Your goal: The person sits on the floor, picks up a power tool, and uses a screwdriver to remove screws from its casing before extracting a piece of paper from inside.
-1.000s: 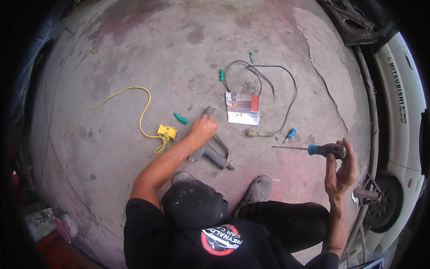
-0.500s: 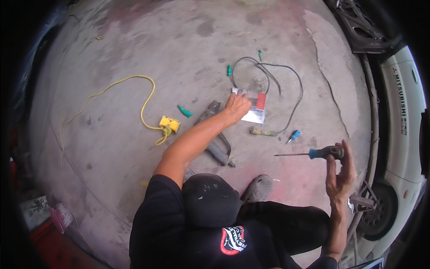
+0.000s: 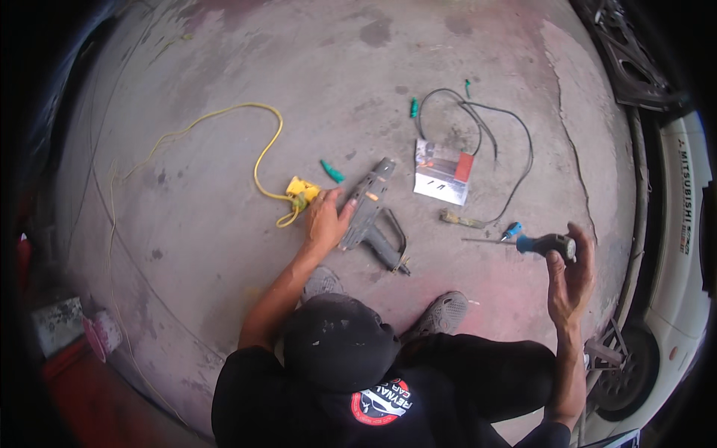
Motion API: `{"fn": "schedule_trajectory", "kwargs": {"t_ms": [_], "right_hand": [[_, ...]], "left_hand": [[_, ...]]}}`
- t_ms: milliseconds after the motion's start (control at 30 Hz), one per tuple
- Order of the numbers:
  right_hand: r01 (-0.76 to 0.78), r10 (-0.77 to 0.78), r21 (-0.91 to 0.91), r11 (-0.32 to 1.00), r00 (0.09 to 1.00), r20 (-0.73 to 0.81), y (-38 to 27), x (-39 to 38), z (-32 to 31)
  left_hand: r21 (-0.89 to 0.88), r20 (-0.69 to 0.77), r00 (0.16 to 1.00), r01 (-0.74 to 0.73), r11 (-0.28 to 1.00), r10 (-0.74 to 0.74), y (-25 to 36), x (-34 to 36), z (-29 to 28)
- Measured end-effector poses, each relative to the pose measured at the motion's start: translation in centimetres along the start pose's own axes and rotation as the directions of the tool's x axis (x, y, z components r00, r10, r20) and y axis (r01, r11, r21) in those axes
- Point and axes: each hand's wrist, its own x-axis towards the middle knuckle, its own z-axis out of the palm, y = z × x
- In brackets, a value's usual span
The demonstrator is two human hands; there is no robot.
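Observation:
My right hand (image 3: 571, 280) grips a screwdriver (image 3: 549, 245) with a blue-and-black handle, its thin shaft pointing left above the floor. On the left, my left hand (image 3: 326, 222) reaches low beside a dark grey heat gun (image 3: 364, 213) lying on its side. The thumb overlaps the gun's edge while the fingers stretch forward, apart from the thumb; whether they touch the gun cannot be told. Just past the fingertips lies a yellow outlet box (image 3: 302, 188) on a yellow cord. A printed leaflet (image 3: 441, 170) lies right of the gun, with small dark pieces on it.
Beyond the leaflet a black cable (image 3: 523, 127) loops over the concrete floor. A small blue screwdriver (image 3: 511, 231) lies near its plug end. Green pieces (image 3: 331, 171) are scattered about. A white car (image 3: 676, 224) stands along the right side; a pink-rimmed container (image 3: 102, 334) is at left.
My left hand has left the leaflet and moved left and nearer, to the heat gun's side. The right hand still holds the screwdriver. The view has shifted slightly.

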Motion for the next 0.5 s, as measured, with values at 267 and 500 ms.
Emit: {"fn": "schedule_trajectory", "kwargs": {"t_ms": [267,500], "right_hand": [[0.233,-0.189,-0.084,0.969,0.914,0.359,-3.6,2.5,5.7],[0.353,-0.268,-0.084,0.932,0.825,0.497,-5.8,4.0,10.6]], "left_hand": [[0.151,0.185,0.977,0.081,0.985,-0.108,0.2,-4.4,2.8],[0.062,0.219,0.972,-0.107,0.992,0.091,-3.7,-0.2,1.1]]}}
